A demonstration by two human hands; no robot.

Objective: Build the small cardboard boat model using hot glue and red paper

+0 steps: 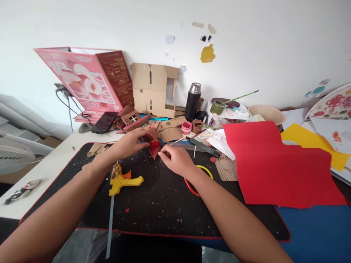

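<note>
Presently, both hands work over the black mat [164, 215] on the white table [52, 182], toward its far edge. The item in hand, a small folded piece [154, 147] with a red inner face and a pointed lower end, is positioned between the two hands. The left hand [137, 141] has its grip pinching this piece at its left side, with thumb and fingers at the edge. The right hand [175, 157] is just beside the opposite edge, its thumb and forefinger drawn close; whether they pinch anything cannot be told.

Nearest the left forearm lies a yellow glue gun [118, 182], flat on the mat, with a long glue stick [110, 226] extending from it past the mat's near edge. A yellow and red ring [191, 187] lies partly under the right forearm. Beyond the right hand are a cutter [205, 147], a corrugated piece [227, 168] and a large red sheet [274, 168].

Behind the hands, a brown model boat [131, 119] with a windowed cabin sits near a phone [104, 122]. A pink paint jar [186, 128] and a brown paint jar [196, 126] stand side by side, before an upright black flask [192, 102]. A cut cardboard panel [142, 86] leans against the wall [153, 22].
</note>
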